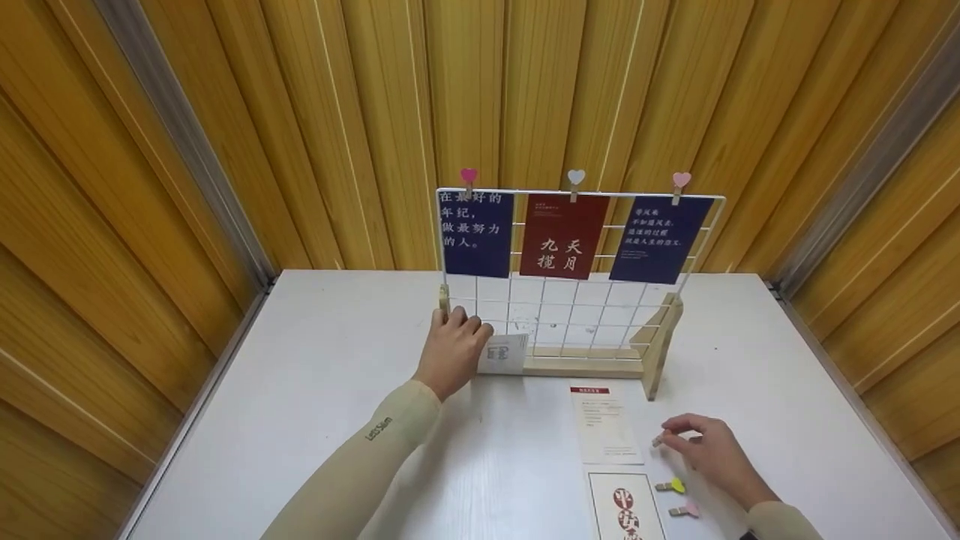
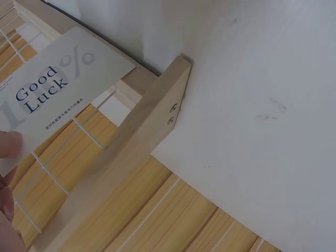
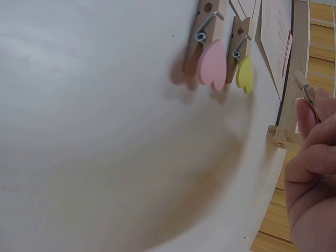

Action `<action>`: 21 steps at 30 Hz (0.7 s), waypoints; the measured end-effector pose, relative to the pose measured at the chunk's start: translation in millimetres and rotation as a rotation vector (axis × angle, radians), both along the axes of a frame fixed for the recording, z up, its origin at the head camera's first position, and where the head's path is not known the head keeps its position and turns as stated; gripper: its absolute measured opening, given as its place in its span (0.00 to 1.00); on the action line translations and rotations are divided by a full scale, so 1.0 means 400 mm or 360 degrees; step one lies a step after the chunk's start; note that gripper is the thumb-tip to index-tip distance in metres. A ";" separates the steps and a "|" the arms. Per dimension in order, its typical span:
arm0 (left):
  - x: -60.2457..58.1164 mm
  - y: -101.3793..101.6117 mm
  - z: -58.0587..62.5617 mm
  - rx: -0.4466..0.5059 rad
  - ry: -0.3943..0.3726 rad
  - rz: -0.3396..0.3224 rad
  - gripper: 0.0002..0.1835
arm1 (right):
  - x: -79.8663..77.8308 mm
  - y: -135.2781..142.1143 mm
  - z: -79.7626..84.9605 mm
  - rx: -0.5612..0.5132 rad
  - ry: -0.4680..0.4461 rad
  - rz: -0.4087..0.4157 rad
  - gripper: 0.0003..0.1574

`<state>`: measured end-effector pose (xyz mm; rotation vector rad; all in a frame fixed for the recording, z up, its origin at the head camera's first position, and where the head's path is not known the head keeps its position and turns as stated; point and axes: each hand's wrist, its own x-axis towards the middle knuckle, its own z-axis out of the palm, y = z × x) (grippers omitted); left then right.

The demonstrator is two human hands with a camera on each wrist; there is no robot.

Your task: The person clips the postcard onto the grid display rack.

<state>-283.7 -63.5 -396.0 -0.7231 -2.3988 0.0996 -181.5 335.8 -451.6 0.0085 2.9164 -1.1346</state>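
Note:
My left hand (image 1: 450, 352) pinches a pale "Good Luck" card (image 2: 79, 65) by its edge, thumb on the printed face. The card is at the lower left of the white wire grid (image 1: 555, 304), just above the wooden base bar. Over the table to the right, my right hand (image 1: 712, 448) pinches a small wooden clothespin (image 3: 305, 88) between thumb and fingers; most of its decorated end is hidden by them. Near that hand lie a clothespin with a yellow heart (image 1: 672, 486) and one with a pink heart (image 1: 684, 511).
Along the grid's top hang a blue card (image 1: 480, 255), a red card (image 1: 562, 225) and another blue card (image 1: 652, 262), each under a heart clothespin. Two cards lie on the table: a text card (image 1: 607, 431) and a bordered card (image 1: 611, 521). A wooden foot (image 1: 658, 352) supports the grid.

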 end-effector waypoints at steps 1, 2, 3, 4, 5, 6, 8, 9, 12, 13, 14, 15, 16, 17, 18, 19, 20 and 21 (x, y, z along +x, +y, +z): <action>-0.002 0.000 0.004 -0.0003 -0.0001 0.0001 0.10 | 0.000 -0.001 0.000 -0.0002 0.0000 -0.0002 0.12; -0.003 -0.001 0.007 -0.0010 -0.0002 0.0005 0.09 | 0.001 -0.001 -0.001 -0.0001 0.0001 -0.0002 0.11; -0.005 -0.001 0.010 -0.0017 -0.0006 0.0010 0.09 | 0.002 -0.001 -0.002 -0.0002 0.0001 -0.0001 0.11; -0.006 -0.002 0.012 -0.0024 -0.0010 0.0015 0.10 | 0.003 -0.002 -0.002 -0.0004 -0.0011 -0.0007 0.11; -0.007 -0.003 0.014 -0.0032 -0.0014 0.0022 0.10 | 0.005 -0.002 -0.003 -0.0006 -0.0022 -0.0012 0.11; -0.008 -0.004 0.014 -0.0037 -0.0016 0.0027 0.10 | 0.007 -0.002 -0.005 -0.0005 -0.0031 -0.0014 0.11; -0.011 -0.006 0.013 -0.0048 -0.0009 0.0037 0.10 | 0.011 -0.001 -0.008 -0.0008 -0.0056 -0.0023 0.12; -0.013 -0.007 0.013 -0.0044 -0.0002 0.0038 0.10 | 0.012 0.000 -0.009 -0.0009 -0.0067 -0.0023 0.12; -0.026 -0.008 0.016 -0.0025 0.0034 0.0034 0.09 | 0.014 0.000 -0.007 -0.0007 -0.0082 -0.0039 0.12; -0.031 -0.009 0.019 -0.0018 0.0047 0.0031 0.08 | 0.014 0.000 -0.006 -0.0008 -0.0081 -0.0045 0.12; -0.036 -0.009 0.021 -0.0008 0.0057 0.0026 0.08 | 0.014 -0.001 -0.003 -0.0009 -0.0077 -0.0046 0.13; -0.041 -0.009 0.024 0.0003 0.0066 0.0023 0.08 | 0.014 -0.002 -0.002 -0.0010 -0.0068 -0.0047 0.13; -0.046 -0.010 0.026 0.0013 0.0073 0.0020 0.08 | 0.015 -0.003 -0.001 -0.0013 -0.0064 -0.0053 0.13; -0.050 -0.011 0.028 0.0023 0.0085 0.0017 0.07 | 0.016 -0.005 -0.001 -0.0015 -0.0055 -0.0053 0.12; -0.052 -0.012 0.030 0.0031 0.0093 0.0014 0.07 | 0.017 -0.006 -0.001 -0.0017 -0.0049 -0.0050 0.13; -0.054 -0.014 0.032 0.0040 0.0105 0.0010 0.07 | 0.018 -0.007 -0.001 -0.0017 -0.0042 -0.0043 0.13; -0.055 -0.015 0.034 0.0047 0.0119 0.0008 0.07 | 0.020 -0.009 -0.002 -0.0024 -0.0035 -0.0044 0.12; -0.056 -0.016 0.036 0.0051 0.0133 0.0009 0.07 | 0.022 -0.010 -0.003 -0.0027 -0.0024 -0.0046 0.12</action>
